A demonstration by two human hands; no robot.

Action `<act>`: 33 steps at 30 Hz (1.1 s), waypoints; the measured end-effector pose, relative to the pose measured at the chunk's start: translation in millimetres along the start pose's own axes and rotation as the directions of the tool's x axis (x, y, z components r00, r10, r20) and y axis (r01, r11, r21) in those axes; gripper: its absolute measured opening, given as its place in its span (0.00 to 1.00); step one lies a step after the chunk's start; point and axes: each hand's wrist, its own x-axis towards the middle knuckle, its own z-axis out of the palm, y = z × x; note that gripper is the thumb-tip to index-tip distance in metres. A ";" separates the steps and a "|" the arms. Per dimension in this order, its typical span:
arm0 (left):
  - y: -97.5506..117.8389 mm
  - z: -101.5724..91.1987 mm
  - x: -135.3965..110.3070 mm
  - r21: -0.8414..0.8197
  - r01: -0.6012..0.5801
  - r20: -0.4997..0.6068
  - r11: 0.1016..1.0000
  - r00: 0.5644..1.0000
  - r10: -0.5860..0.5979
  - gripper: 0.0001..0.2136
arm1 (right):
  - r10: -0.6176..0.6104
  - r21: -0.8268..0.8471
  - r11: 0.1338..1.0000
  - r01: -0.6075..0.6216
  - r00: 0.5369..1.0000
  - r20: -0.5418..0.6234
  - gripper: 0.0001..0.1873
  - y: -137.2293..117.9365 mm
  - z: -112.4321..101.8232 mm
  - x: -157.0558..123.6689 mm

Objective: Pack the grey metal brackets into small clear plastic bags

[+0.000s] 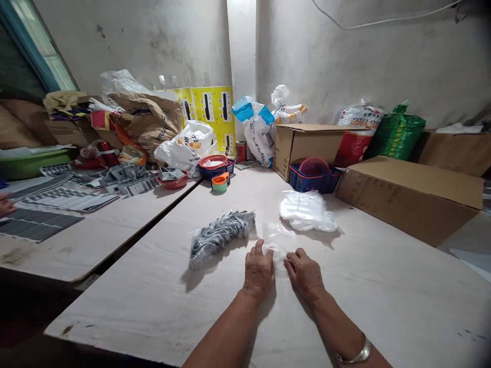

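Observation:
A clear plastic bag (283, 236) lies on the pale table in front of me, with its near edge between my hands. My left hand (260, 268) is closed on the bag's left side, fingers curled. On the opposite side, the fingertips of my right hand (306, 273) pinch the edge; a silvery bangle circles that wrist. Left of the hands sits a row of dark grey pieces in clear plastic wrap (220, 236). A stack of flat clear plastic bags (306, 210) rests just beyond my right hand.
Cardboard boxes (410, 199) line the right side beside a blue basket (312, 179). An orange-and-green tape roll (220, 183) stands near a red basket (172, 180). A gap separates the left table, where grey sheets (40, 224) lie near another person's hand (6, 205).

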 end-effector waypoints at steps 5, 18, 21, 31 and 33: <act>-1.4 3.1 0.4 -0.003 -0.024 -0.013 1.000 1.000 0.024 0.19 | -0.025 -0.013 1.000 0.025 1.000 -0.017 0.10 -1.0 2.3 -0.5; -3.0 6.9 3.4 0.031 0.003 -0.099 1.000 0.995 0.000 0.10 | -0.111 -0.053 0.993 0.109 0.993 -0.040 0.11 -4.3 2.4 1.8; -3.7 7.5 3.4 0.043 0.036 -0.133 0.998 0.991 -0.030 0.09 | -0.129 -0.030 0.991 0.129 0.991 -0.016 0.10 -5.4 1.7 2.3; -1.7 0.4 -0.4 0.017 0.158 -0.026 0.987 0.987 -0.158 0.07 | -0.070 0.011 0.997 0.070 0.996 0.056 0.11 -3.3 5.6 2.8; -1.7 1.3 -0.8 -0.002 0.176 0.000 0.984 0.984 -0.176 0.06 | -0.061 0.022 0.998 0.059 0.996 0.063 0.11 -3.3 6.6 2.7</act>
